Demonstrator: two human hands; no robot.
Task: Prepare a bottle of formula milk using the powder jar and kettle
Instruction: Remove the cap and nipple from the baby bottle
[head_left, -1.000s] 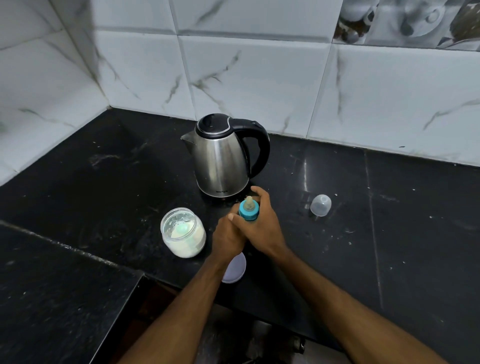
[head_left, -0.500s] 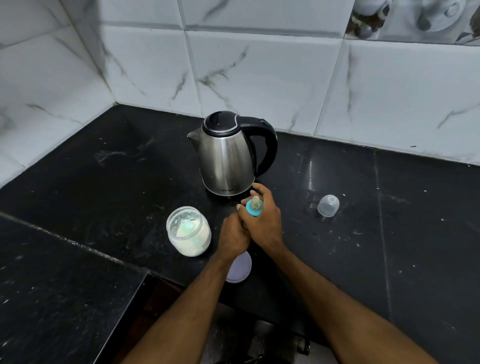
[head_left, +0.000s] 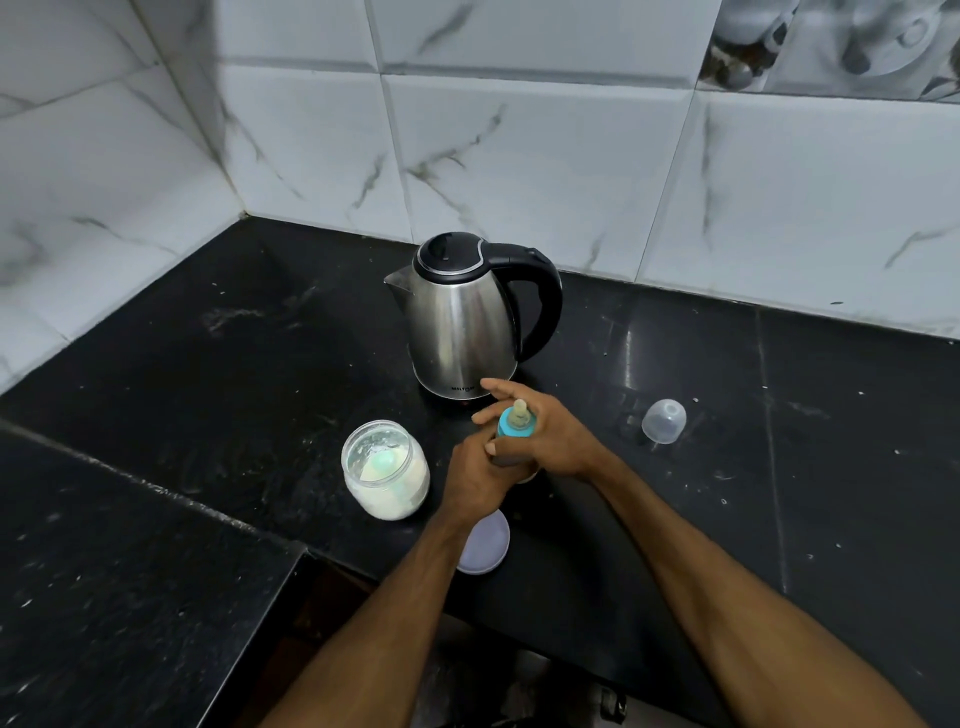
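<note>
2 hands (head_left: 519, 457) grip bottle (head_left: 514, 423) beside kettle (head_left: 460, 327).

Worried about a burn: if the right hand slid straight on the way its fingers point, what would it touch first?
Probably the kettle: the right hand has its fingers aimed at its base, though depth is unclear.

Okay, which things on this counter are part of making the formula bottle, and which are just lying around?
In use:
- bottle, held by left hand and right hand
- open powder jar
- kettle

Lying about for now:
- clear cap, right of the hands
- pale lid, near the counter edge
</note>
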